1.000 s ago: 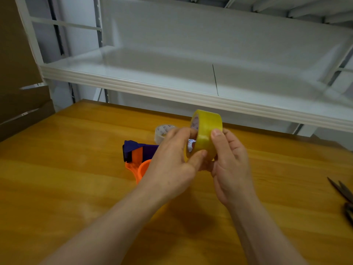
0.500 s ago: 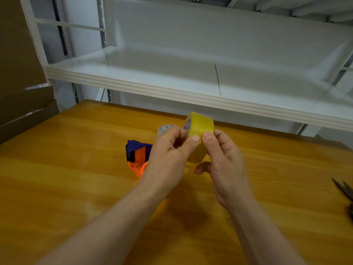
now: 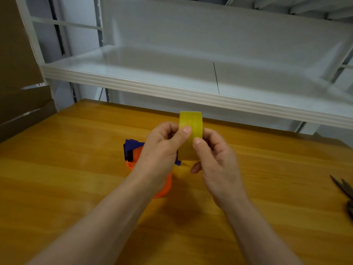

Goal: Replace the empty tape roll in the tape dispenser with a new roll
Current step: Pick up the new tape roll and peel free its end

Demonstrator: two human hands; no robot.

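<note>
A yellow tape roll is held upright above the wooden table, its outer band facing me. My left hand grips it from the left, thumb pressed on the band. My right hand holds it from the right, thumb also on the band. Behind and under my left hand lies the orange and blue tape dispenser, mostly hidden. The empty roll seen earlier is covered by my hands.
A white metal shelf juts out above the table's far edge. Cardboard leans at the left. Dark scissors lie at the right edge of the table.
The yellow roll has turned so its band faces me instead of its side, and both thumbs have shifted onto the band. The clear empty roll is no longer visible behind my hands.
</note>
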